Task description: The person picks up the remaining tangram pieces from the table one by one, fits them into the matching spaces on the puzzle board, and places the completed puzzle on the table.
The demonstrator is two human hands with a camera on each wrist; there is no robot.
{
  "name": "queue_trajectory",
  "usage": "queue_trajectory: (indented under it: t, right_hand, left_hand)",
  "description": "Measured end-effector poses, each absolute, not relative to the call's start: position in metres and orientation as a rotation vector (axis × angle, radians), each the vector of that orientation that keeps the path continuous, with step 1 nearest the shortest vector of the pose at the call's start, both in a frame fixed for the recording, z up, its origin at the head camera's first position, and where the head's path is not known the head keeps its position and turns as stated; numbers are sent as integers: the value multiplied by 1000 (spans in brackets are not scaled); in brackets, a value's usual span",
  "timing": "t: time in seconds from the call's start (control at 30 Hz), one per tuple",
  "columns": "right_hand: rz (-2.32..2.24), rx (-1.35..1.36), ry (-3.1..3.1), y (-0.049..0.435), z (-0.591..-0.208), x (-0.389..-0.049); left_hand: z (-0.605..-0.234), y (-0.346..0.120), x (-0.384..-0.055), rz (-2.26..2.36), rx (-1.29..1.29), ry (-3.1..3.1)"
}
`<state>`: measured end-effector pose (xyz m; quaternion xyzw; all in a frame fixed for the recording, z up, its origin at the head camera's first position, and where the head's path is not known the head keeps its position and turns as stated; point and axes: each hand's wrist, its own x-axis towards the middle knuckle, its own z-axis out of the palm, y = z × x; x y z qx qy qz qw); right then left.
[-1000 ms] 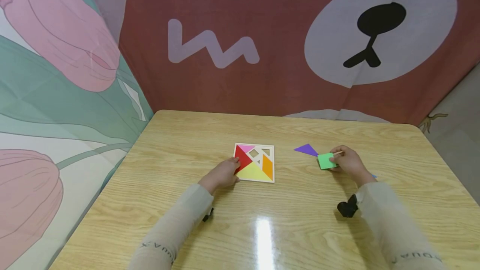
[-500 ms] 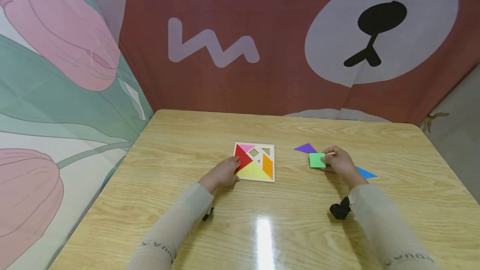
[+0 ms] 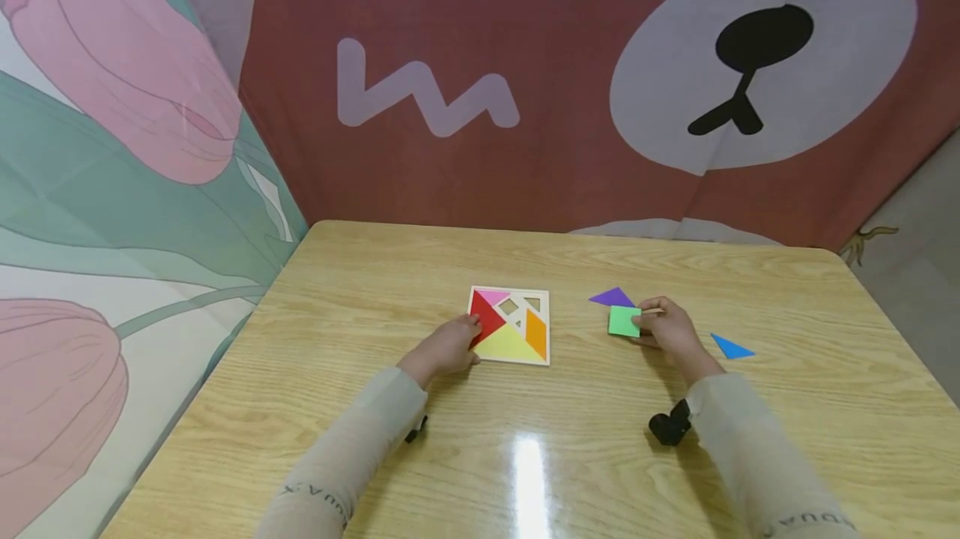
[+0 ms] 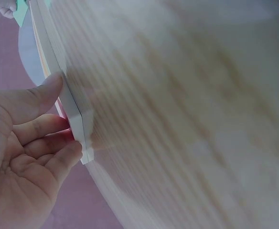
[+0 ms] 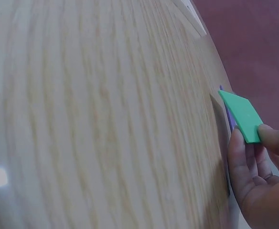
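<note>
In the head view a square tangram board (image 3: 546, 331) lies flat on the table. Red, pink, yellow and orange pieces fill part of it, and three cut-outs at its upper right stand bare. My left hand (image 3: 444, 345) grips the board's left corner; the left wrist view has the thumb and curled fingers around the board's edge (image 4: 72, 102). Between thumb and fingers, my right hand (image 3: 670, 332) pinches a green square piece (image 3: 624, 321), held above the table and tilted in the right wrist view. A purple triangle (image 3: 612, 297) lies just behind it, partly covered.
A blue triangle (image 3: 731, 346) lies on the wooden table (image 3: 360, 272), right of my right hand. Printed cloth (image 3: 450, 181) hangs along the table's back and left sides. Black wrist devices (image 3: 670, 425) sit at the sleeves.
My right hand has moved left with the green square, toward the board, uncovering the blue triangle. The square has turned slightly. My left hand and the board have stayed put.
</note>
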<state>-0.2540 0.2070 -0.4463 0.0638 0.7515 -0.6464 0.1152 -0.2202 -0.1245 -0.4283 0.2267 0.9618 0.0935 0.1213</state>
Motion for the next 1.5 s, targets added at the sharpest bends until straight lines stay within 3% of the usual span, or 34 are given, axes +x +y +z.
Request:
queue_trajectory:
  t: [1.5]
  right_hand:
    - [-2139, 214, 1989, 142, -448, -254]
  left_hand:
    - [-428, -125, -220, 292, 639, 2804]
